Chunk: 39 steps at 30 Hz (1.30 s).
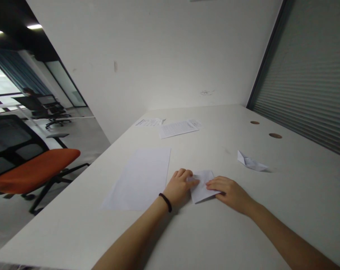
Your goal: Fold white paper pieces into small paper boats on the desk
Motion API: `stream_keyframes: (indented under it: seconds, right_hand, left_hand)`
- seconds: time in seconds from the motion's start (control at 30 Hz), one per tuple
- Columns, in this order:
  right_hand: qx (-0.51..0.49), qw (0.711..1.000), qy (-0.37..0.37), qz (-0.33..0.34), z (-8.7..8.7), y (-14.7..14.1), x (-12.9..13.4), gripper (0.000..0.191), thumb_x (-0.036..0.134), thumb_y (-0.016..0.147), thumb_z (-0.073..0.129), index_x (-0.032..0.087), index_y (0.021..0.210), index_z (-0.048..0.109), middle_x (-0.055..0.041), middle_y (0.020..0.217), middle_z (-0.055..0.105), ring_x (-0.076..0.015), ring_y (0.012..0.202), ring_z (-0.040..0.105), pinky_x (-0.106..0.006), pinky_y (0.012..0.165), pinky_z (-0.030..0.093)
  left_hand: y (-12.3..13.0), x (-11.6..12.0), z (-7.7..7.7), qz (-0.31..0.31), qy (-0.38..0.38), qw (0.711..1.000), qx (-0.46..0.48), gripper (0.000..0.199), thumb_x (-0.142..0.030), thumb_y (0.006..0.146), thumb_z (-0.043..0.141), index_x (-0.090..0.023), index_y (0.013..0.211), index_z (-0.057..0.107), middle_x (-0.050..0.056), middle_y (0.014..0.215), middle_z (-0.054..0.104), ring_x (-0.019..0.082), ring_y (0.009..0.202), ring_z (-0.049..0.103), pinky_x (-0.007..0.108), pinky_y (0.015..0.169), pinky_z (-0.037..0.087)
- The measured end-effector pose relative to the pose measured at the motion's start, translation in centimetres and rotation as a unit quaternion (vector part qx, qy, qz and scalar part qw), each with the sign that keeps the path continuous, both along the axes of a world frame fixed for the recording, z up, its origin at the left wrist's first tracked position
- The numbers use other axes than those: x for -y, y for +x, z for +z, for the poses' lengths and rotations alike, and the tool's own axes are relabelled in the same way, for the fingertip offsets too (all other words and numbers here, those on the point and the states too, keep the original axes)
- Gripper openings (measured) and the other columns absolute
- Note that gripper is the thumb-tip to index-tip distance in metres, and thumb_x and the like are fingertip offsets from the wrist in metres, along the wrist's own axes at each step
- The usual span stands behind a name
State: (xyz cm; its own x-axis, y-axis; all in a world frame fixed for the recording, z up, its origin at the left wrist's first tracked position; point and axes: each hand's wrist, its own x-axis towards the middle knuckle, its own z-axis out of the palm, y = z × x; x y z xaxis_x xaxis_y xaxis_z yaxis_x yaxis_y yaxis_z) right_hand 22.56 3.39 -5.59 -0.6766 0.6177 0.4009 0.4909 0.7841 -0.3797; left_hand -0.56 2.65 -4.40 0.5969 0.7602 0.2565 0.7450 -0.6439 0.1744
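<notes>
A small folded sheet of white paper [202,192] lies on the white table between my hands. My left hand [180,186], with a dark band at the wrist, is at its left edge; the fingers are curled and the thumb presses on the paper. On the right, my right hand [231,194] grips the paper's edge, fingers on top and thumb low at the side. A blank white sheet [143,178] lies flat to the left of my left hand. Beyond my right hand sits a folded paper boat [252,163].
Printed sheets [179,128] and further papers [149,122] lie toward the far end of the table [214,240]. Two round holes [275,135] are near its right edge. An orange office chair [37,168] stands on the left; a person [32,101] sits in the background.
</notes>
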Motion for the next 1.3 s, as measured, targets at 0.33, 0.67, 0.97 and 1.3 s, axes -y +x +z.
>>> stream_keyframes:
  seconds: [0.33, 0.67, 0.97, 1.3]
  right_hand:
    - [-0.018, 0.999, 0.004, -0.042, -0.2, -1.7, 0.7, 0.026, 0.022, 0.075, 0.059, 0.021, 0.101, 0.061, -0.0061, 0.087, 0.066, -0.0186, 0.081, 0.058, -0.033, 0.073, 0.047]
    - [-0.057, 0.994, -0.084, -0.033, -0.2, 0.3, -0.6, 0.023, 0.012, 0.079, 0.047, 0.023, 0.089, 0.065, -0.0043, 0.091, 0.066, -0.0167, 0.088, 0.057, -0.034, 0.08, 0.046]
    - [-0.115, 0.961, -0.187, -0.167, -0.4, -0.6, -0.3, 0.016, 0.029, 0.081, 0.046, 0.02, 0.091, 0.056, 0.0018, 0.064, 0.06, -0.0139, 0.059, 0.056, -0.025, 0.056, 0.042]
    - [-0.045, 0.982, -0.056, -0.175, -1.6, -1.0, -0.7, 0.014, 0.019, 0.081, 0.045, 0.019, 0.081, 0.06, -0.0057, 0.089, 0.054, -0.0149, 0.073, 0.056, -0.03, 0.069, 0.048]
  left_hand:
    - [0.9, 2.2, 1.2, -0.004, -0.01, 1.0, 0.013, 0.041, -0.052, 0.074, 0.057, -0.026, 0.106, 0.059, 0.006, 0.106, 0.055, 0.025, 0.102, 0.042, 0.043, 0.093, 0.03]
    - [0.1, 0.4, -1.0, 0.018, -0.113, 0.985, 0.13, 0.024, -0.011, 0.081, 0.048, -0.021, 0.094, 0.067, 0.003, 0.083, 0.058, 0.014, 0.077, 0.054, 0.022, 0.072, 0.042]
    - [0.3, 0.3, -0.1, 0.09, -0.107, 0.977, 0.163, 0.018, -0.024, 0.083, 0.048, -0.016, 0.077, 0.063, 0.003, 0.074, 0.061, 0.014, 0.07, 0.054, 0.023, 0.066, 0.04]
    - [0.6, 0.0, -1.2, 0.149, -0.089, 0.968, 0.181, 0.026, -0.014, 0.078, 0.052, -0.021, 0.102, 0.056, 0.0, 0.083, 0.057, 0.012, 0.072, 0.054, 0.022, 0.065, 0.044]
